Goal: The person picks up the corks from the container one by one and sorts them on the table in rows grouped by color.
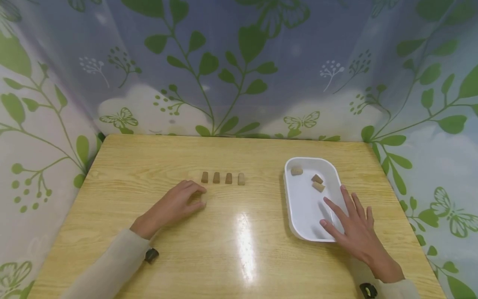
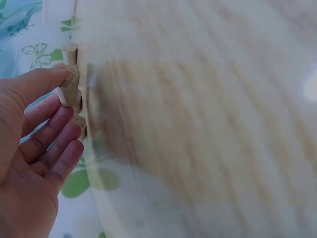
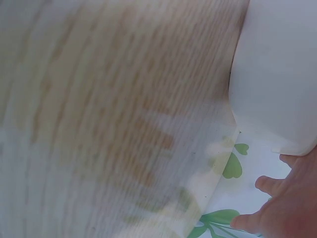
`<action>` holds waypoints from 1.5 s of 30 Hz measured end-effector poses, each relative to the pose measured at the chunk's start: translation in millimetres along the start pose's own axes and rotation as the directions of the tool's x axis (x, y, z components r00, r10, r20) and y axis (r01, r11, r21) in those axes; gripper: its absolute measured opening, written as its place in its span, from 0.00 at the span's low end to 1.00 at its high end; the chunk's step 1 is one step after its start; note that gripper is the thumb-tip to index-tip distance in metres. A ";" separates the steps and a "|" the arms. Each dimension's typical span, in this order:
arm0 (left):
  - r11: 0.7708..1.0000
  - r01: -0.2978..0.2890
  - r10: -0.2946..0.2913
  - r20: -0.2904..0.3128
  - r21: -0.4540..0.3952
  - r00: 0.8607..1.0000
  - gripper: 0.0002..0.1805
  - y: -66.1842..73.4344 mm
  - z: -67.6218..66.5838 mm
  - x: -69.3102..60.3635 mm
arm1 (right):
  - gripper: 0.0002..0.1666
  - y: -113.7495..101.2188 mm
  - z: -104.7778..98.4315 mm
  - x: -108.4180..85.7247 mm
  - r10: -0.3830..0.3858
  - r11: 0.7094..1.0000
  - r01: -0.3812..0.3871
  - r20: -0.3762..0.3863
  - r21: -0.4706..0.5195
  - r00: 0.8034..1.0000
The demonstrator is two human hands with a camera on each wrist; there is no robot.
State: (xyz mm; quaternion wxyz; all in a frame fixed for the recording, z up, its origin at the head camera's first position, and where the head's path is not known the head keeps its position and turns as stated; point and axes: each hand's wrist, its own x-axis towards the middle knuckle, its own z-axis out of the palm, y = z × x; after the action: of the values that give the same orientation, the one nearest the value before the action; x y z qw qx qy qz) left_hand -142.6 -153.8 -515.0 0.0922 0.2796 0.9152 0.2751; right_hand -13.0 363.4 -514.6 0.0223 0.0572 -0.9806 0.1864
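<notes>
My left hand (image 1: 172, 206) is just in front of a row of several brown corks (image 1: 216, 177) that stand on the table. In the left wrist view, a cork (image 2: 70, 88) is pinched between that hand's thumb and fingers; the head view shows only a pale bit of it. Other corks of the row appear behind it. My right hand (image 1: 356, 228) has its fingers spread over the near right side of a white tray (image 1: 289, 207); whether it touches the rim cannot be told. Inside the tray lie three corks, one by the far left corner (image 1: 296, 170).
The wooden table (image 1: 157, 153) reaches back to a curtain (image 1: 231, 108) printed with leaves and butterflies, which also hangs at both sides. A bright light reflection (image 1: 244, 249) falls on the tabletop between the arms.
</notes>
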 end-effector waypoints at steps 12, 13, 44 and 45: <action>1.000 -0.004 0.004 -0.006 -0.003 1.000 0.24 -8.3 7.3 -3.2 | 0.39 1.3 1.5 -1.1 0.002 1.000 -0.002 -0.005 0.008 1.000; 1.000 -0.005 0.005 -0.006 -0.004 1.000 0.24 -8.6 7.5 -3.3 | 0.39 1.3 1.5 -1.2 0.002 1.000 -0.002 -0.005 0.009 1.000; 1.000 -0.001 0.001 -0.014 -0.010 1.000 0.25 -8.5 9.9 -2.1 | 0.38 0.9 1.9 -0.4 -0.001 1.000 0.001 -0.017 -0.003 1.000; 1.000 -0.002 0.002 -0.016 -0.009 1.000 0.25 -8.5 9.9 -2.2 | 0.38 0.8 1.7 -0.3 -0.001 1.000 0.001 -0.017 -0.001 1.000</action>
State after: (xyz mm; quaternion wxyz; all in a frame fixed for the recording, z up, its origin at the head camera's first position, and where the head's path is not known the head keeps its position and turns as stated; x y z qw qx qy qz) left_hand -141.6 -156.5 -527.9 0.0861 0.2779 0.9144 0.2814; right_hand -12.8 363.5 -516.5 0.0305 0.0560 -0.9804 0.1865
